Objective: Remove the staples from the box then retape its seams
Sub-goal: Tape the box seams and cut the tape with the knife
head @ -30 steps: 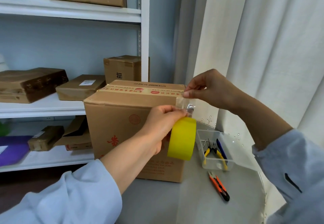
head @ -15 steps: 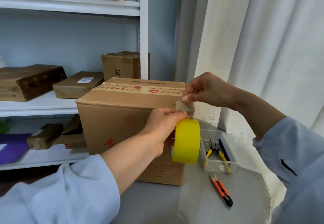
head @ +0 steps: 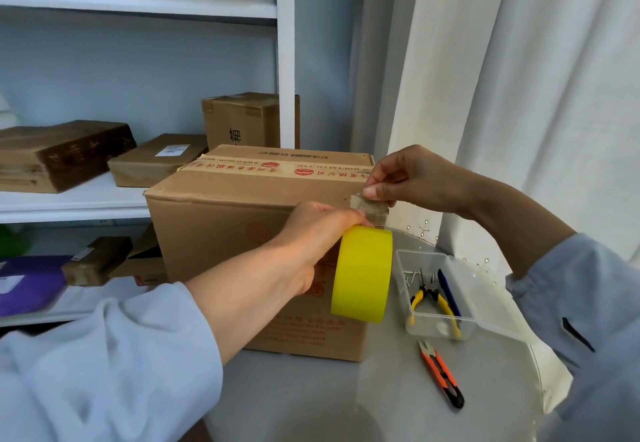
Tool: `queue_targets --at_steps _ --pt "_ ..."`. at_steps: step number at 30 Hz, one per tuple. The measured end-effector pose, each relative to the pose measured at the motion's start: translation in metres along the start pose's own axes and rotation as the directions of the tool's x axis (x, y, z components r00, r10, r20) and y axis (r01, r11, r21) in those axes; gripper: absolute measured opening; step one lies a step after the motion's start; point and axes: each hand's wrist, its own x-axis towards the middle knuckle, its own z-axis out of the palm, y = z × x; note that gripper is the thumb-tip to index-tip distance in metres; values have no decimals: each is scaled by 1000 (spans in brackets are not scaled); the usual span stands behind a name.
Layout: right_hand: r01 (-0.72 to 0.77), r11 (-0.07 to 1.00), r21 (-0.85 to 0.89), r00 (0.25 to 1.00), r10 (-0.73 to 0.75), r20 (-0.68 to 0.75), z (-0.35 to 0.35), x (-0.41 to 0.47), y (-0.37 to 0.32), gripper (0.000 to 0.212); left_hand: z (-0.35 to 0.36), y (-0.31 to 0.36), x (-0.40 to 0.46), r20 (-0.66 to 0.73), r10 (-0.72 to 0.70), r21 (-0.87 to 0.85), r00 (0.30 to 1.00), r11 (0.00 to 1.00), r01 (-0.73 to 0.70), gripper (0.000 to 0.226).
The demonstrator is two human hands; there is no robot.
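Left grip (head: 311,234) holds tape roll (head: 362,273); right grip (head: 408,178) pinches tape end (head: 369,204).

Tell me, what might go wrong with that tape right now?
The free end of tape, pinched by the right hand, is short and could curl or stick crooked at the corner of the box. The left hand holds the yellow roll over the clear tray; a slip might knock it.

White shelving (head: 138,204) at left: flat brown parcels (head: 62,154) on its middle shelf, an upright small carton (head: 242,119) at that shelf's right end, a purple packet (head: 27,284) one shelf lower. White curtain (head: 519,95) right of the shelving.
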Motion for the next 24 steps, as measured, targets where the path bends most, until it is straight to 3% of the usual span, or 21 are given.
queue_targets --at_steps 5,13,20,24 --pt "-11 998 -57 999 13 35 -2 4 0 24 -3 2 -2 52 -2 -83 999 996 7 20" --pt "-6 994 -112 1000 8 18 -2 10 0 20 -2 1 2 36 60 -54 998 997 -58 17" --pt "-21 999 -39 1000 20 -13 1 8 4 23 1 -6 3 11 87 -95 996 992 -86 20" --pt "-8 1000 -17 1000 8 9 4 5 5 9 1 -4 2 11 78 -105 997 992 -76 22"
